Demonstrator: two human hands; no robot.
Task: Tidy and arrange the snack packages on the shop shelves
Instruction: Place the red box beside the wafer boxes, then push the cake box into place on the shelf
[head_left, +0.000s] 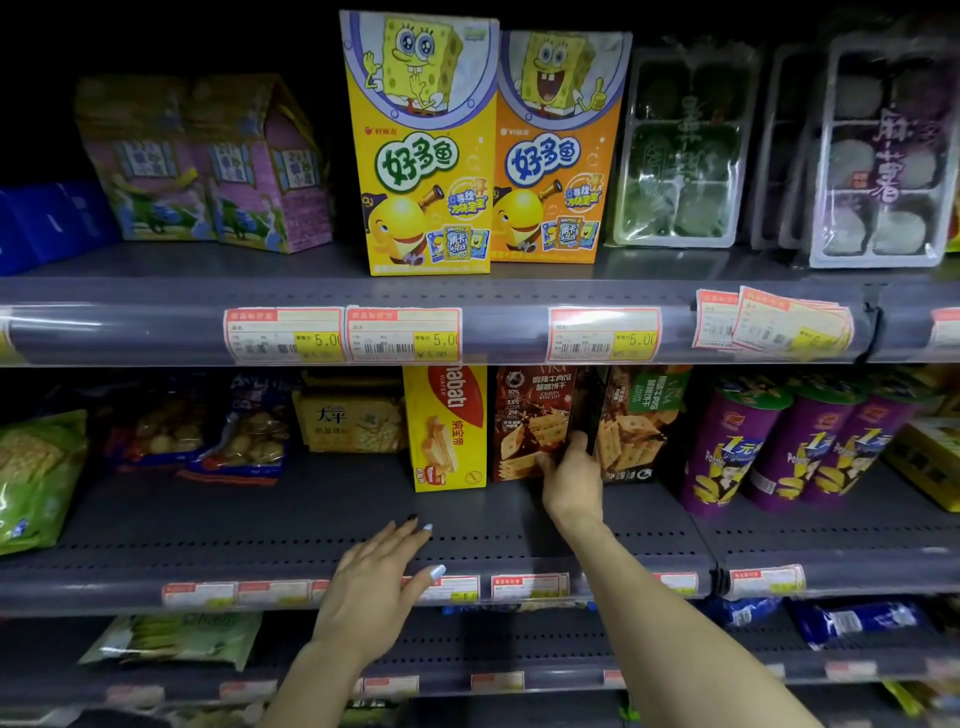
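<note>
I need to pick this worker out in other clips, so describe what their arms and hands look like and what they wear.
Both forearms are bare, with no sleeves, watch or bracelet in view. The left hand has long painted nails: pale blue on most fingers, one dark, nearly black. No rings show. The nails of the right hand are hidden.

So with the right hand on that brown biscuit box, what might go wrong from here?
1. The right hand grips the brown biscuit box only at its lower corner, so it may tip forward.
2. The box touches the yellow wafer box, which could be knocked over.
3. The left hand hovers open, supporting nothing.
</note>
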